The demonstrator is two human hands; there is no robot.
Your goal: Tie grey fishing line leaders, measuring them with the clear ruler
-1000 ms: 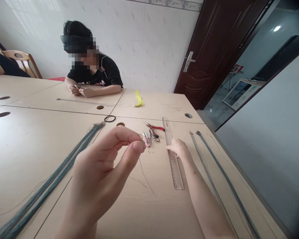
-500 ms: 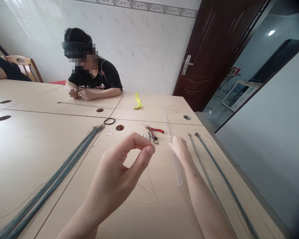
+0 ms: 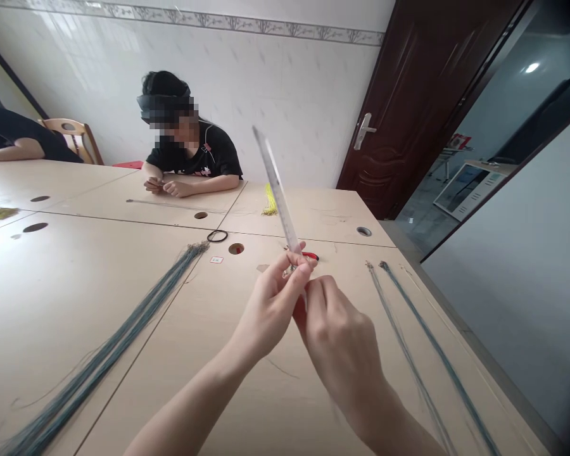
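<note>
A clear plastic ruler (image 3: 279, 190) is held up at a slant in front of me, its far end pointing up and left. My left hand (image 3: 278, 297) is closed on it, with the thumb in front and fingertips showing past its right edge. Close against that hand, my right hand (image 3: 339, 335) is curled shut at the ruler's lower end. Whether the thin cord is still in my left fingers is hidden. Behind the hands, red-handled pliers (image 3: 310, 256) lie mostly covered on the table.
Bundles of blue-grey cords lie on the left (image 3: 137, 310) and right (image 3: 437, 348) of the table (image 3: 209, 418). A black ring (image 3: 217, 236), a small label (image 3: 216, 259), a tape roll (image 3: 363, 232) and yellow cords (image 3: 269, 201) lie farther back. A person (image 3: 194, 152) sits opposite.
The ruler has been lifted off the table and brought left to my left hand. My right hand has come in beside the left. The cord that hung from my left fingers no longer shows.
</note>
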